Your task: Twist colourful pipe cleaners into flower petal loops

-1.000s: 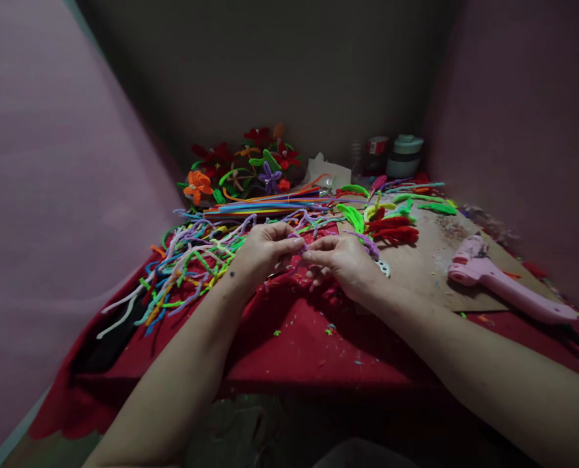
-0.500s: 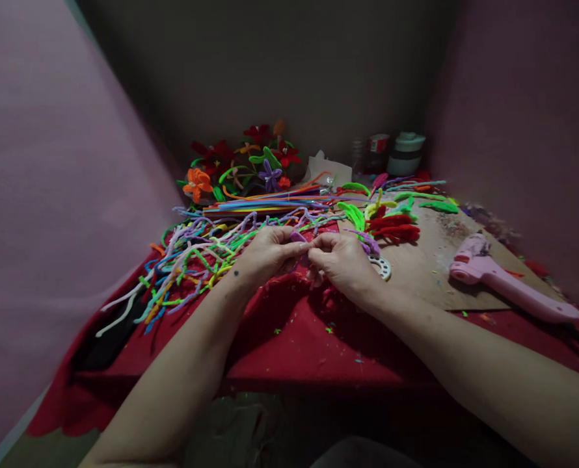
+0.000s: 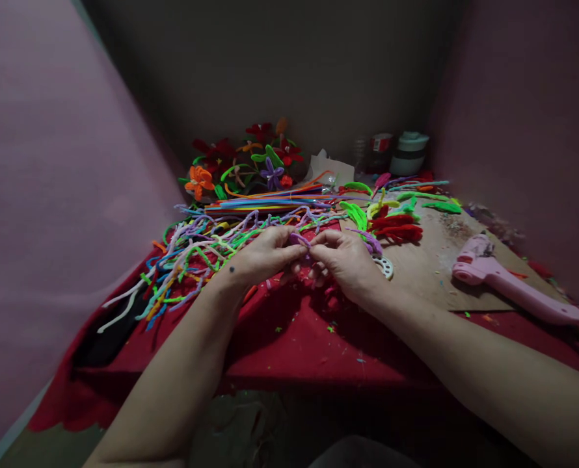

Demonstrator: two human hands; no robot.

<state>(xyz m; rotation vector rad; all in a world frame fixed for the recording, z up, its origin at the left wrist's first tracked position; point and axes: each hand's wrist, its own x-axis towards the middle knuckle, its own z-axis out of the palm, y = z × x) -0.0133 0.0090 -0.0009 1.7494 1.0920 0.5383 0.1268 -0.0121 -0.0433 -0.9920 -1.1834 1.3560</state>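
A small purple pipe cleaner piece [image 3: 298, 240] is pinched between my two hands above the red cloth. My left hand [image 3: 273, 252] closes thumb and fingers on its left part. The fingertips of my right hand [image 3: 337, 255] are pinched at its right end, close to the left thumb. Much of the piece is hidden by the fingers. Beside my left hand spreads a tangle of bent, coloured pipe cleaners [image 3: 192, 250]. Near my right hand lie purple loops [image 3: 372, 243], a white disc with holes [image 3: 383, 267] and red pipe cleaner petals [image 3: 397, 229].
A pink glue gun [image 3: 509, 278] lies on the brown board [image 3: 430, 279] at the right. Behind are straight pipe cleaners [image 3: 270, 203], fuzzy flowers [image 3: 199, 182] and a lidded mint container [image 3: 409, 153]. A black flat object [image 3: 101, 341] sits at the left edge of the red cloth [image 3: 289, 364].
My right fingers have shifted slightly and spread a little, and more of the purple piece shows between the hands. The view has moved slightly.
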